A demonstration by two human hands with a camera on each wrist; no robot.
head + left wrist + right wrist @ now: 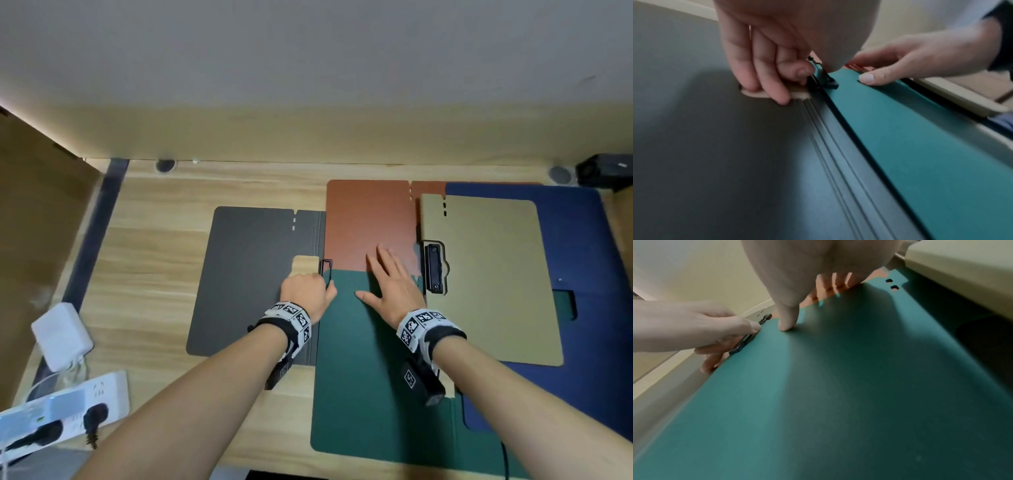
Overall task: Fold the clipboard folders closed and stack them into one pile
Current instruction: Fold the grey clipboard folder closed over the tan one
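left hand [303,291] curled at the left edge of the green folder [363,370], fingers [764,76] pinched around the black wire clip [821,78] and resting on the tan clipboard tab [304,264] showing through the grey folder [250,274]. right hand [390,282] spread flat, fingers [835,283] straight, pressing down across the far edge of the green cover onto the rust folder [370,222]. green folder near the middle of the tabletop [154,260], long axis running away from the body, overlapping grey, rust, navy folder [575,240]. tan clipboard panel [489,274] just right of the right hand. clip on the left side, so left hand nearer.
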